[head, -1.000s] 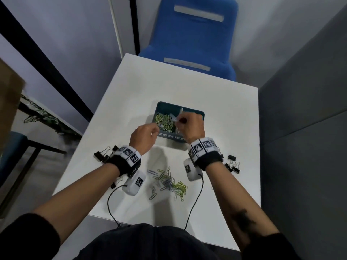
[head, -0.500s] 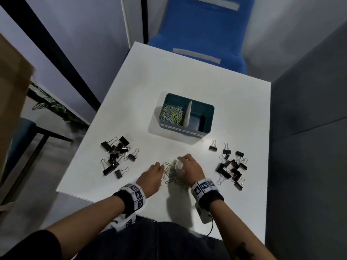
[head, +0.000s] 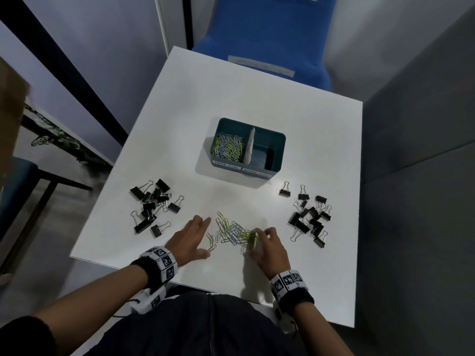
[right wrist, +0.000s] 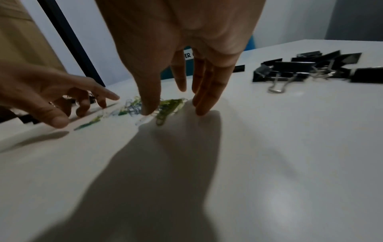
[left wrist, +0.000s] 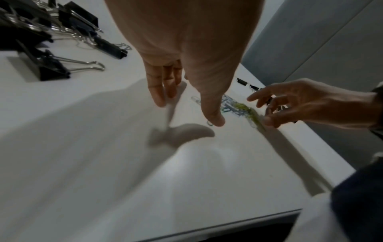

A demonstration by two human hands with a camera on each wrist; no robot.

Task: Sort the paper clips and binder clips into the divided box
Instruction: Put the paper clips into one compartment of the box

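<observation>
The teal divided box [head: 279,142] stands mid-table; its left compartment holds coloured paper clips [head: 228,149], and its right one shows only a bare floor. Loose paper clips [head: 231,231] [left wrist: 238,106] lie near the front edge. My left hand [head: 199,236] [left wrist: 186,106] lies at their left side, fingers straight and spread on the table. My right hand [head: 259,241] [right wrist: 172,108] is at their right side, thumb and straight fingers touching down around a green bunch [right wrist: 170,104]. Neither hand grips anything.
Black binder clips lie in two piles: one left [head: 151,209] [left wrist: 51,65], one right [head: 308,217] [right wrist: 300,68] of the hands. A blue chair [head: 262,34] stands behind the white table [head: 205,98]. The table's front edge runs just under my wrists.
A second ago both hands were at the box's left compartment. They came back to the loose clips near the front edge, and have since spread apart to either side of the pile.
</observation>
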